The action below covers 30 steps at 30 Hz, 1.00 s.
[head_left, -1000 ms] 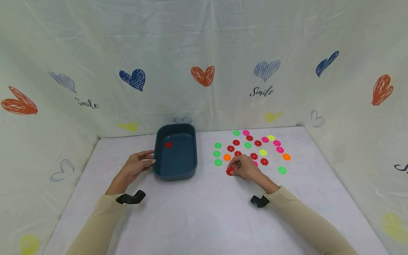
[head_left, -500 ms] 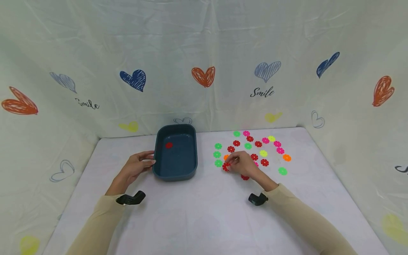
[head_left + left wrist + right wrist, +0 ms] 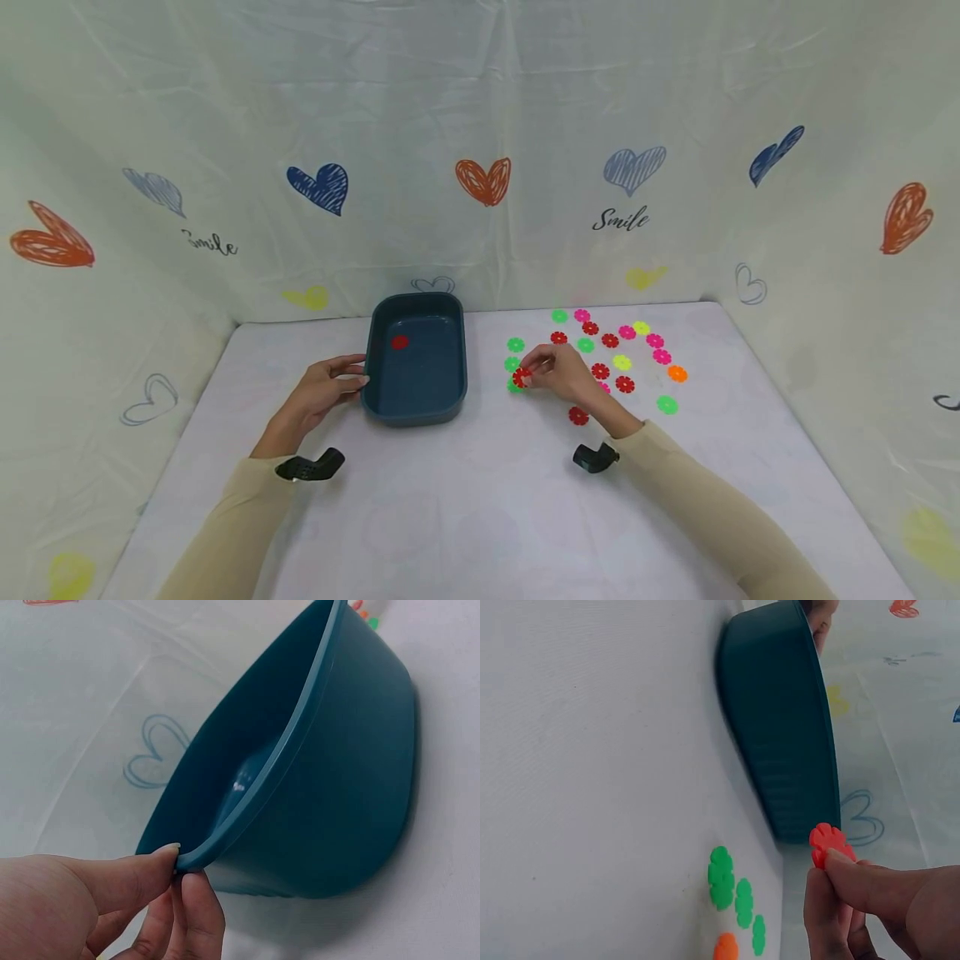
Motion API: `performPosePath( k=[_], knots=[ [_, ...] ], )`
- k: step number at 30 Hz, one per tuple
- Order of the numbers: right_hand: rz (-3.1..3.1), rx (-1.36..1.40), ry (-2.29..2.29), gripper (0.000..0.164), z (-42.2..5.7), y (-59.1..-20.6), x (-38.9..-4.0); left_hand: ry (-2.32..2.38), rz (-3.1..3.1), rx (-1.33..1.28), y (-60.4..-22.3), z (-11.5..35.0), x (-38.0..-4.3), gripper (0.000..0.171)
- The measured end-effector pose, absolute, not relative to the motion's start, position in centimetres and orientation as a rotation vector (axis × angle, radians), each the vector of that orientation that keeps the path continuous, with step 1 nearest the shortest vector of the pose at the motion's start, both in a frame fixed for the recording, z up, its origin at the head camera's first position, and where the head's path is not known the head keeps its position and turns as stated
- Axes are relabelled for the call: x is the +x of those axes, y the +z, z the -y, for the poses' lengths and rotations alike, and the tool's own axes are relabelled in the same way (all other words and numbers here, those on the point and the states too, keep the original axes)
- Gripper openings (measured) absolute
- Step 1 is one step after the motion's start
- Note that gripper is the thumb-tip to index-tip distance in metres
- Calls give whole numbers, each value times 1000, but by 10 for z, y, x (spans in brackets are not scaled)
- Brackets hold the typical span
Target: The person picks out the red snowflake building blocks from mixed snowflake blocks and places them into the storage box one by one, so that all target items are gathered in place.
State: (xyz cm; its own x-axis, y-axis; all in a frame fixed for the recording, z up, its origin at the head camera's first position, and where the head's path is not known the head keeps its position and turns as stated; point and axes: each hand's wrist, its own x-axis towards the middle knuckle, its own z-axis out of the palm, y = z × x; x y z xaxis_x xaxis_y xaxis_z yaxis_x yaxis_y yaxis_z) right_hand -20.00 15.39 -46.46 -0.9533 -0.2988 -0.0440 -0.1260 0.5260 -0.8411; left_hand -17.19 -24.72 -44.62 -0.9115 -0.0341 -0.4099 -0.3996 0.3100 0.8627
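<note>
My left hand (image 3: 322,390) pinches the rim of a dark blue plastic tub (image 3: 337,772), thumb on top and fingers beneath. One red flower-shaped disc (image 3: 400,342) lies inside the tub. Between thumb and fingers, my right hand (image 3: 558,372) holds another red flower-shaped disc (image 3: 829,841), raised above the table. In the head view this disc overlaps the lowest of the green discs (image 3: 721,877) left of that hand. An orange disc (image 3: 726,948) shows near them in the right wrist view; the hand hides it from the head camera.
On the white-covered table (image 3: 450,517), flat discs in red, green, pink, yellow and orange lie scattered on the right. A single red disc (image 3: 578,416) sits nearer the front. A white curtain (image 3: 390,108) with printed hearts stands behind the table and along both sides.
My right hand has lifted the red disc and carried it left and away from me, uncovering the red disc near the front. My left hand stays at the tub's rim.
</note>
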Motion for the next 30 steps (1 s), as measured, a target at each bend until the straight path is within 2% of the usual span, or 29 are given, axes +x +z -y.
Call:
performPosePath(
  k=[30],
  knots=[
    [-2531,-340,-1495,18,-96,-439,-225,1642,-2270,-423,-451,246,-175,58]
  ],
)
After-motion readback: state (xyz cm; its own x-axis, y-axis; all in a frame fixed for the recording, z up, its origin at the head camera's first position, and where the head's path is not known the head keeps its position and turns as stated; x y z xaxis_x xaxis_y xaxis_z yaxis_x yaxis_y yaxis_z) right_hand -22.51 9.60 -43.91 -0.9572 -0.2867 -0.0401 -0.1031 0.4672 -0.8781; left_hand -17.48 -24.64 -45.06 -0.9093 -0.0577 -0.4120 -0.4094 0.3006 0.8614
